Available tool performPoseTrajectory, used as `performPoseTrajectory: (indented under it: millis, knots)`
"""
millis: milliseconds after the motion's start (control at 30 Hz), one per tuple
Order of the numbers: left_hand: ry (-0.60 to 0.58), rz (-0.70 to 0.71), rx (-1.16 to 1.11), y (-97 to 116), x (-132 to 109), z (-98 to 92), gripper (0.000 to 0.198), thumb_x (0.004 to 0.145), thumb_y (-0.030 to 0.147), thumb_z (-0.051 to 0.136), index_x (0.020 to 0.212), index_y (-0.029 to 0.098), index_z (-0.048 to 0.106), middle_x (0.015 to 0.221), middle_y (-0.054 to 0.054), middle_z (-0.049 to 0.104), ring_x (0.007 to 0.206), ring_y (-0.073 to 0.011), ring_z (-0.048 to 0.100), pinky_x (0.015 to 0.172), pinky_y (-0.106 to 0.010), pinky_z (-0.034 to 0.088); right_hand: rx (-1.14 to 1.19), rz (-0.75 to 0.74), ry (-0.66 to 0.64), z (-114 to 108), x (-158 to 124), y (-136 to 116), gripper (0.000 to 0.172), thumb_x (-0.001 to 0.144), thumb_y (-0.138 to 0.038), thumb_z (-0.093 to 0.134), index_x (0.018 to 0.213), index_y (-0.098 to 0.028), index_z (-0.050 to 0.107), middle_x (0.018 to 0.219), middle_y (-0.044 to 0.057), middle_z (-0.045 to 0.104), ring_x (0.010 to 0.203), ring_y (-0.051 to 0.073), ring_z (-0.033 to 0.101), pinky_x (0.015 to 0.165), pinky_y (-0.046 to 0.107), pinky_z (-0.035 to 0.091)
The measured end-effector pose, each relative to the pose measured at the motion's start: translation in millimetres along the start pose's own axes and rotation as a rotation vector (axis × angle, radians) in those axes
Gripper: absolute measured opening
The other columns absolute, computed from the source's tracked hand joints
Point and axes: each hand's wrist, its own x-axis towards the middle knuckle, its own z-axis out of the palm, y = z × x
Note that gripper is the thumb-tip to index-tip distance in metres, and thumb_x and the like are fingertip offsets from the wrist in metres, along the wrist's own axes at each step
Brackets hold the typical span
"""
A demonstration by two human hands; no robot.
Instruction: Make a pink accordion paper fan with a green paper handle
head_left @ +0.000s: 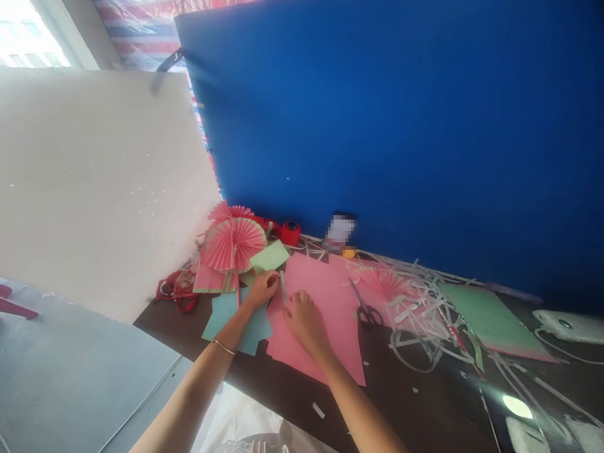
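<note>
A stack of pink paper sheets lies on the dark table between my arms. My right hand rests on the stack near its left edge, fingers spread and slightly bent. By the same edge, my left hand has its fingers curled together; what they pinch, if anything, is hidden. A narrow pale strip runs along the paper's edge between both hands, close to the left fingertips. Under my left wrist lie blue sheets. A light green sheet sits just beyond the left hand.
Pleated pink paper fans stand at the back left. Scissors lie right of the pink stack. A red tape roll is at the back. Tangled white strips and a green sheet cover the right side. A blue panel rises behind.
</note>
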Motion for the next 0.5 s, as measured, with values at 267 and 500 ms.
performPoseTrajectory:
  millis: [267, 500]
  knots:
    - [0.213, 0.030, 0.068, -2, -12, -0.5, 0.022, 0.075, 0.008, 0.039, 0.089, 0.016, 0.055, 0.092, -0.007, 0.057, 0.082, -0.0140, 0.055, 0.074, -0.026, 0.045, 0.076, 0.059, 0.052, -1, 7, 9, 0.019, 0.084, -0.024, 0.039, 0.073, -0.020, 0.054, 0.081, 0.003, 0.057, 0.072, 0.014, 0.054, 0.065, 0.024, 0.040]
    - [0.445, 0.031, 0.103, 3, -9, -15.6, 0.025, 0.077, 0.003, 0.034, 0.075, 0.017, 0.055, 0.087, -0.006, 0.053, 0.085, -0.0156, 0.053, 0.076, -0.029, 0.045, 0.006, 0.363, 0.345, -70, -2, 98, 0.031, 0.073, -0.013, 0.039, 0.098, -0.009, 0.057, 0.102, 0.021, 0.057, 0.104, 0.032, 0.049, 0.089, 0.050, 0.034]
